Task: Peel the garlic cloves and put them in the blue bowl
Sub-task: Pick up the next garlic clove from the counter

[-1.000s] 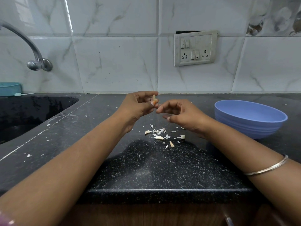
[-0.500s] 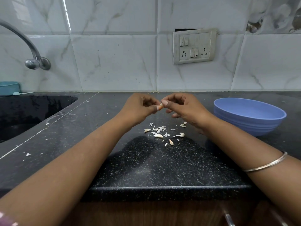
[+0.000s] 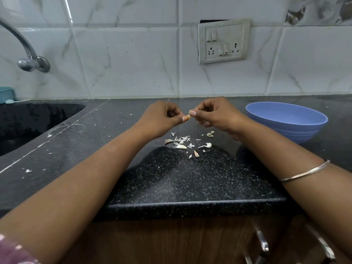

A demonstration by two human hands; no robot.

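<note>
Head: both hands (image 3: 162,119) pinching garlic clove (image 3: 188,116)

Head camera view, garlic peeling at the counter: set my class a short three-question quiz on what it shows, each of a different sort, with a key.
1. True or false: the blue bowl stands on the sink's side of the hands.
2. What lies on the counter below the hands? A) a knife B) garlic skins and cloves C) a spoon
3. Fill in: the left hand and right hand together pinch a garlic ____.

Key: 1 false, the bowl is on the person's right and the sink on the left. 2 B. 3 clove.
</note>
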